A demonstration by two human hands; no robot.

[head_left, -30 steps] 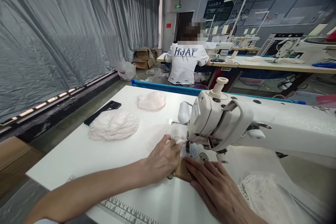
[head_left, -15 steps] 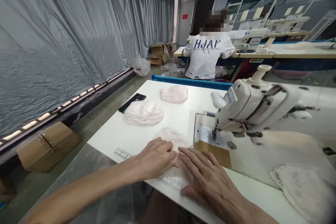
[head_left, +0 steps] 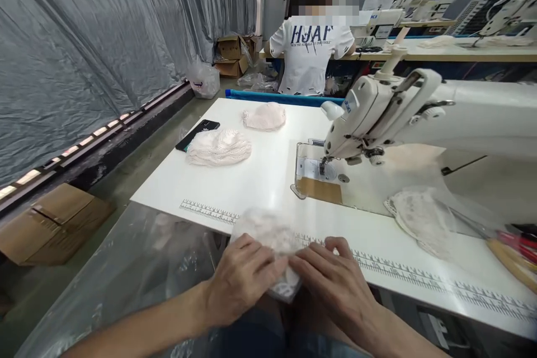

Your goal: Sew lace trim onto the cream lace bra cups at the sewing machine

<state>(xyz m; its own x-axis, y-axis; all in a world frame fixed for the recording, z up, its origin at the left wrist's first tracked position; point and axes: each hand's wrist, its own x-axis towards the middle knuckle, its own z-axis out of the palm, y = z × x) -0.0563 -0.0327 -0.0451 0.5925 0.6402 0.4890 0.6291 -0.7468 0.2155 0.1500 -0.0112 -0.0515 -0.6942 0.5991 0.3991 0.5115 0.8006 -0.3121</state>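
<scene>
At the table's front edge, my left hand (head_left: 247, 268) and my right hand (head_left: 333, 277) both close on a sheer white lace piece (head_left: 266, 226). Their fingertips nearly meet in its middle, and part of the lace hangs over the edge below them. Beyond my right hand stands a white sewing machine (head_left: 377, 117), its needle area (head_left: 323, 165) bare of fabric. A stack of pale lace pieces (head_left: 218, 147) lies on the left of the table, partly over a black phone (head_left: 199, 133). Behind it rests a smaller pale pink lace pile (head_left: 264, 116).
Another lace piece (head_left: 419, 218) lies under the machine arm, near scissors and red-handled items (head_left: 520, 249) at the right. A printed ruler (head_left: 207, 211) runs along the front edge. Clear plastic (head_left: 168, 268) hangs at the left. A co-worker (head_left: 312, 50) sits ahead; a cardboard box (head_left: 54, 224) is on the floor.
Both hands have drawn the lace piece away from the sewing machine's needle, toward me to the table's front edge. The camera view has also shifted.
</scene>
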